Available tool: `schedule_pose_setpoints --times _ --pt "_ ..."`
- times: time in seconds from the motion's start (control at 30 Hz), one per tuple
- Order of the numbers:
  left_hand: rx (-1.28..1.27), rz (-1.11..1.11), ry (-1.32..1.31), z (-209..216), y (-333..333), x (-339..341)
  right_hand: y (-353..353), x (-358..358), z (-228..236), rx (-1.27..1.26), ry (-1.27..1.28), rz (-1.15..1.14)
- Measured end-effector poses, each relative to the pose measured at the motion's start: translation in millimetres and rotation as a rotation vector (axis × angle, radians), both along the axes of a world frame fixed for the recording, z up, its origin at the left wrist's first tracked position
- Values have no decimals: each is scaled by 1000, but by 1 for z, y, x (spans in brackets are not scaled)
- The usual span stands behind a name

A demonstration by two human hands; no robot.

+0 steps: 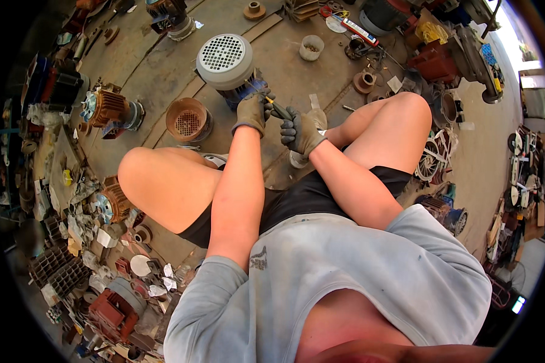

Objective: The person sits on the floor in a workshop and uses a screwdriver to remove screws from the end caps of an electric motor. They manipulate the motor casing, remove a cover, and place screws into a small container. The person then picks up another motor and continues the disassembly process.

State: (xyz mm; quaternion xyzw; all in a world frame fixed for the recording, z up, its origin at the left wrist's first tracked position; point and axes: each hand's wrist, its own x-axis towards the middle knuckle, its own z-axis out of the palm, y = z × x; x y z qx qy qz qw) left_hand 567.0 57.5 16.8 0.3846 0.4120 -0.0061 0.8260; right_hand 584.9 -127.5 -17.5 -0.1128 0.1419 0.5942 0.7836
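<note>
Between my knees stands an electric motor with a blue body (pixel 235 97) and a pale grey fan cover (pixel 226 59) with a round grille. My left hand (pixel 252 113), in a worn grey-brown glove, is closed beside the blue body; its fingers hide what they hold. In a matching glove, my right hand (pixel 301 132) is closed around a dark-handled tool (pixel 280 111), which slants up and left toward the left fingers. A thin yellow piece shows at that end. The tool's exact kind and tip are too small to make out.
A rusty round housing (pixel 189 118) sits left of my hands. A white tub of small parts (pixel 311 48) stands beyond them. An orange-brown motor (pixel 107 109) lies farther left. Motor parts and scrap crowd the lower left, with a red machine (pixel 435 64) at upper right.
</note>
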Motion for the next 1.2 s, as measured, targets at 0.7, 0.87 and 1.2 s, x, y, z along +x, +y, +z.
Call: schedule_pose_setpoints --times 0.7,0.87,1.2 --pt "31 31 15 -1 1 -3 29 -16 5 -1200 -1457 -195" --pt "25 47 8 -9 8 -4 28 -15 20 -1171 -1218 -67" --pt "38 73 23 -1 1 -2 28 -6 7 -1289 -1149 86"
